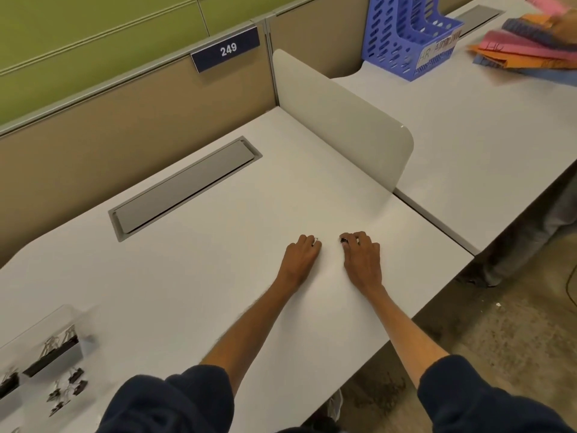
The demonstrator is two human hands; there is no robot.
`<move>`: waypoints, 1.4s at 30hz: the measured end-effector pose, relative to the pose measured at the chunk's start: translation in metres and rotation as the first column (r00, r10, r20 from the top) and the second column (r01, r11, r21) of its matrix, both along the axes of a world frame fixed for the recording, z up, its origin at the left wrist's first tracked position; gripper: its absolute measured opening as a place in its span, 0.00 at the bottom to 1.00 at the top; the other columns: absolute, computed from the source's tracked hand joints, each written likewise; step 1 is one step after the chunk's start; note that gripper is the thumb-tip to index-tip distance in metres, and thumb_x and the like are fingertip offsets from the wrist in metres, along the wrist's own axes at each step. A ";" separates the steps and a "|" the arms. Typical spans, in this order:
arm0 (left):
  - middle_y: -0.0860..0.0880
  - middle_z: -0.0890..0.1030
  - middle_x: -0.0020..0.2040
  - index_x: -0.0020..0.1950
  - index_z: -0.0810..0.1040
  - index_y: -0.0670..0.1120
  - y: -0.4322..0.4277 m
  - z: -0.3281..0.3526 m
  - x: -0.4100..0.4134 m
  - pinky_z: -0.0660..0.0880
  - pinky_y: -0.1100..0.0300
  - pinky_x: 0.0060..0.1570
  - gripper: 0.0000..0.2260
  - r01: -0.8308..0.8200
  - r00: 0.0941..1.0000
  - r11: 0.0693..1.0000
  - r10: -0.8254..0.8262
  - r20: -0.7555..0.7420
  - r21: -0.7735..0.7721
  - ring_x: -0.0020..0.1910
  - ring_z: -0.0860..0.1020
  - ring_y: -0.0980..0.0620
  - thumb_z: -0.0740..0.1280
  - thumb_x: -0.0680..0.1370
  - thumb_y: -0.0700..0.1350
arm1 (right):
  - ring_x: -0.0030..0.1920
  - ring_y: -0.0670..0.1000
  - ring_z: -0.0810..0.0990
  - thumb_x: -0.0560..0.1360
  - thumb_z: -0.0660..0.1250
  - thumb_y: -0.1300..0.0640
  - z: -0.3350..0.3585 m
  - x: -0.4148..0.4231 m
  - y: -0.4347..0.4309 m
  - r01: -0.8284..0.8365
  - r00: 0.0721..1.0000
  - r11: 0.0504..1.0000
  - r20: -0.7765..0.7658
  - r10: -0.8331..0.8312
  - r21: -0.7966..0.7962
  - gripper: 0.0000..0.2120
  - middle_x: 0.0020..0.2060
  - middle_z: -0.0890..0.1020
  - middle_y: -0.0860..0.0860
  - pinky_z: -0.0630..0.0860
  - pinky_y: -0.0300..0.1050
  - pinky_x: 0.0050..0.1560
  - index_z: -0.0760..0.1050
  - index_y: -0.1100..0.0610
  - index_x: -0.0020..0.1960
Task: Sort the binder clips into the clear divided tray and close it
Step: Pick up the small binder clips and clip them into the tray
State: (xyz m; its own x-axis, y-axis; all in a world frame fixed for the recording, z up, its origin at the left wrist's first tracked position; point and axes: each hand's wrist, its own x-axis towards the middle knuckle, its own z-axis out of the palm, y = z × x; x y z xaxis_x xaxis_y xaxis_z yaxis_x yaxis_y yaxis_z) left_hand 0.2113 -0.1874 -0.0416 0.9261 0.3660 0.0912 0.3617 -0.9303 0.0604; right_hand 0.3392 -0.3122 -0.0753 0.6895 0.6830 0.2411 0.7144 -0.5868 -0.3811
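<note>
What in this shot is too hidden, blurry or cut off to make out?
- Head view: left hand and right hand curl over small clips; fingers hide them.
- Clear tray cut off by left edge; compartments and lid unclear.
- Coloured folders, top right, motion-blurred.

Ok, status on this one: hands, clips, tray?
Left hand shut on a small clip, right hand shut on another. Tray far left, open, part-filled. Nothing between hands and tray.
</note>
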 end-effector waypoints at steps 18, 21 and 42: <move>0.49 0.77 0.44 0.53 0.71 0.45 0.010 0.012 -0.102 0.68 0.53 0.30 0.12 -0.255 0.957 0.955 0.271 0.099 -0.149 0.42 0.74 0.46 0.64 0.73 0.33 | 0.55 0.52 0.77 0.80 0.57 0.60 0.007 -0.095 0.025 -0.147 0.974 0.988 -0.170 0.152 0.044 0.12 0.56 0.79 0.49 0.67 0.50 0.53 0.75 0.51 0.59; 0.48 0.78 0.45 0.53 0.73 0.45 0.019 0.015 -0.133 0.64 0.56 0.29 0.10 -0.294 0.940 0.944 0.313 0.132 -0.146 0.42 0.75 0.45 0.64 0.75 0.33 | 0.56 0.52 0.77 0.79 0.57 0.62 0.011 -0.120 0.037 -0.217 0.959 0.975 -0.178 0.222 0.047 0.14 0.56 0.79 0.49 0.68 0.51 0.53 0.75 0.50 0.60; 0.50 0.79 0.50 0.60 0.75 0.49 0.037 0.042 -0.391 0.63 0.59 0.32 0.13 -0.614 0.754 0.780 0.624 0.205 -0.121 0.50 0.76 0.47 0.65 0.77 0.38 | 0.50 0.50 0.78 0.81 0.56 0.62 0.048 -0.341 0.132 -0.649 0.739 0.750 -0.130 0.661 0.125 0.13 0.54 0.78 0.49 0.68 0.52 0.52 0.75 0.51 0.60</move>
